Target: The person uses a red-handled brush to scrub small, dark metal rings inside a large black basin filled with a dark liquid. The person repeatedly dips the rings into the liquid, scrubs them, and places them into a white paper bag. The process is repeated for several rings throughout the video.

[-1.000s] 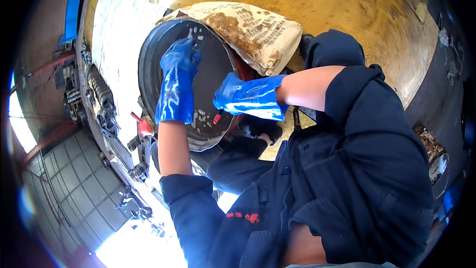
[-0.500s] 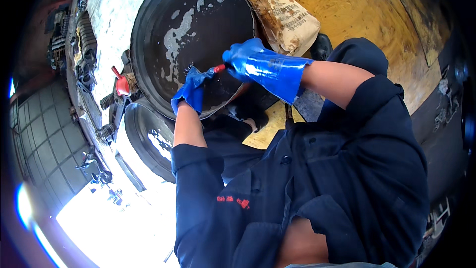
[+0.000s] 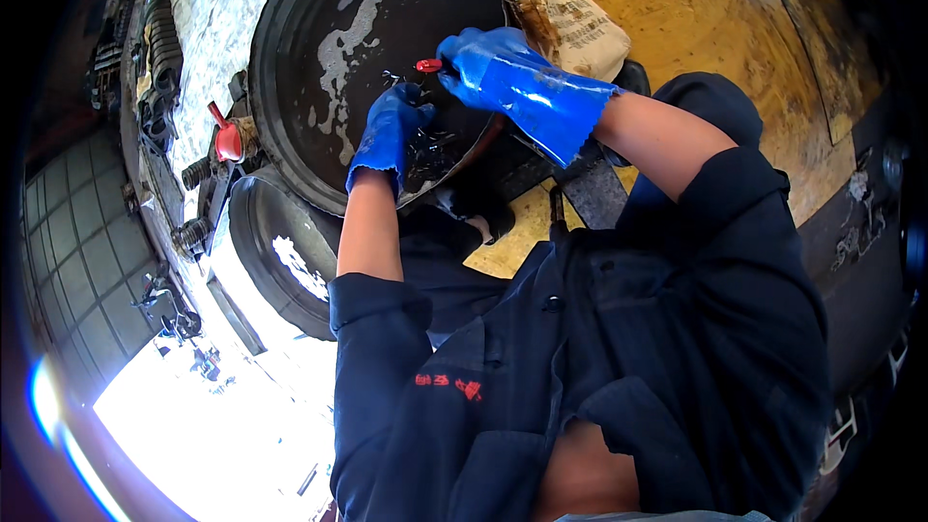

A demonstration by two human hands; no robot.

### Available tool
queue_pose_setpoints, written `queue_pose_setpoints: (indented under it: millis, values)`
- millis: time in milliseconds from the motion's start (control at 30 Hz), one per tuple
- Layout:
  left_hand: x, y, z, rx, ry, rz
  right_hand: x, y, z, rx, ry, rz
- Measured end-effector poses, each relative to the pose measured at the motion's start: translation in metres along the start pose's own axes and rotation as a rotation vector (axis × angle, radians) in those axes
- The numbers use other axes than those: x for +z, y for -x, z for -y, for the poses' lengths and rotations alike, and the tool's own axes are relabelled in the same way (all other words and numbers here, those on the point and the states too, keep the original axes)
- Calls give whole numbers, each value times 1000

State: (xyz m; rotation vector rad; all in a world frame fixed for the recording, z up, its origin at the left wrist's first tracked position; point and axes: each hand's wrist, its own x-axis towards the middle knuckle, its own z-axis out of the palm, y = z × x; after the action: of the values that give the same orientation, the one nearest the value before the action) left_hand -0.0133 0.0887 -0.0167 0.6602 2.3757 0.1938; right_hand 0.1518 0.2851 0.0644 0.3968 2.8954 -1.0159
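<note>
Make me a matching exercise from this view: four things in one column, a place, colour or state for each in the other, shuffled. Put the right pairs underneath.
Things
1. Right hand
2. Foam
3. Sack
4. Shirt

Places, colours, states
A. Tan and stained, beside the tub
B. Navy
C. Gripping a red piece
D. In white patches on the dark liquid

Right pairs: 1-C, 2-D, 3-A, 4-B
</note>
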Motion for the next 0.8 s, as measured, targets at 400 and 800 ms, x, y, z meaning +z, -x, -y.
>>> queue_pose_setpoints:
  millis: [400, 800]
  values:
    - [-20, 38, 25, -181, 827, -12, 13, -23, -9, -86, 228, 327]
    - [-3, 71, 26, -135, 1033, -37, 50, -19, 38, -309, -673, -80]
